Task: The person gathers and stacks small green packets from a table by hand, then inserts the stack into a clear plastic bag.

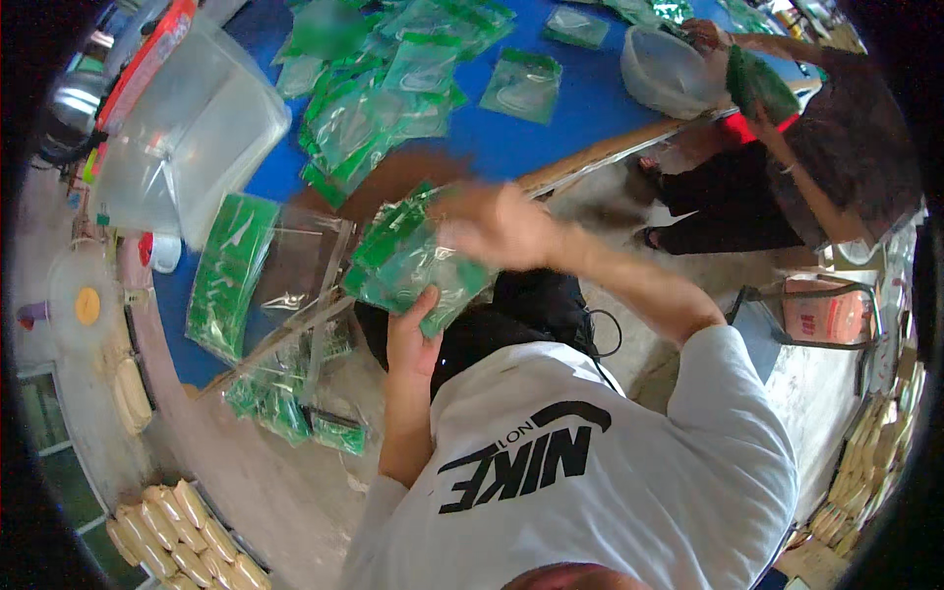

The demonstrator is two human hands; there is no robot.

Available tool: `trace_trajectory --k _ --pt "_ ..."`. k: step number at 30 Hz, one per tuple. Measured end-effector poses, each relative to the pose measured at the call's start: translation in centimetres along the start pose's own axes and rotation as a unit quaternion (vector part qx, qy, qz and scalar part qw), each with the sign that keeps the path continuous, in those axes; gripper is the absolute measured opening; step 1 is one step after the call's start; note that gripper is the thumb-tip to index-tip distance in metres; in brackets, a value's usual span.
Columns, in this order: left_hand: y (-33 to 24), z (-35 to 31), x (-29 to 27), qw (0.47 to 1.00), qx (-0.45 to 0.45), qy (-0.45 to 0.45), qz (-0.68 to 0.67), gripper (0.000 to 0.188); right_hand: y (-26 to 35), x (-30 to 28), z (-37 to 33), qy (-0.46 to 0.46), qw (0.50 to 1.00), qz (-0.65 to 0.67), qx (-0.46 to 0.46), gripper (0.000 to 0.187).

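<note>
My left hand (413, 339) grips a fanned bunch of clear plastic packets with green printed bands (425, 280), its thumb lying on top. The bunch is held above my lap at the table's edge. Over its upper right side is my right hand (506, 228), smeared by motion. Its fingers cannot be made out, nor whether they pinch a packet. Left of the bunch, a larger clear bag with a green panel (231, 280) lies on the table edge. Beyond my hands a loose heap of similar packets (364, 123) covers part of the blue table (590, 93).
A big clear plastic bin (197, 138) stands at the left. One packet (523, 86) lies apart from the heap. At the right another person (826, 147) holds green packets by a translucent tub (664, 74). More green packets (270, 405) are below the table edge.
</note>
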State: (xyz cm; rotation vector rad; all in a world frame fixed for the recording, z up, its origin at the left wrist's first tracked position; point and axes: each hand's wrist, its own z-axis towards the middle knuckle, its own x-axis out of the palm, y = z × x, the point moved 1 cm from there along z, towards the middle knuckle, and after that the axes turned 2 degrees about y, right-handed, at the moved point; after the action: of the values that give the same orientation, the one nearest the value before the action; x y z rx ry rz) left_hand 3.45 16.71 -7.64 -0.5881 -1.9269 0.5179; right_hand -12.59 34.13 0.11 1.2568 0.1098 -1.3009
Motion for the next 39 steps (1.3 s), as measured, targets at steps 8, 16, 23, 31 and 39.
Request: trace_trajectory --k 8,16,23,31,39 --pt "-1.4 0.0 -0.6 0.997 0.04 -0.053 -0.036 0.059 -5.7 -3.2 -5.3 0.061 0.981 -0.182 -0.039 0.041" --pt "-1.1 0.7 -0.8 0.999 0.022 -0.023 0.028 0.047 0.0 2.1 -1.8 0.035 0.985 -0.004 -0.171 0.018" --pt "0.0 -1.2 2.4 0.995 -0.011 -0.094 0.005 0.06 -27.2 -14.5 4.0 -0.297 0.851 -0.361 0.24 0.072" --pt "-0.6 -2.3 -3.2 0.992 0.002 -0.122 -0.035 0.066 -9.0 -4.9 -0.4 -0.103 0.924 -0.317 0.185 0.065" --pt "-2.6 -1.3 -2.9 0.994 0.013 -0.001 -0.106 0.057 -2.0 -1.9 -3.0 -0.171 0.976 0.002 0.137 0.023"
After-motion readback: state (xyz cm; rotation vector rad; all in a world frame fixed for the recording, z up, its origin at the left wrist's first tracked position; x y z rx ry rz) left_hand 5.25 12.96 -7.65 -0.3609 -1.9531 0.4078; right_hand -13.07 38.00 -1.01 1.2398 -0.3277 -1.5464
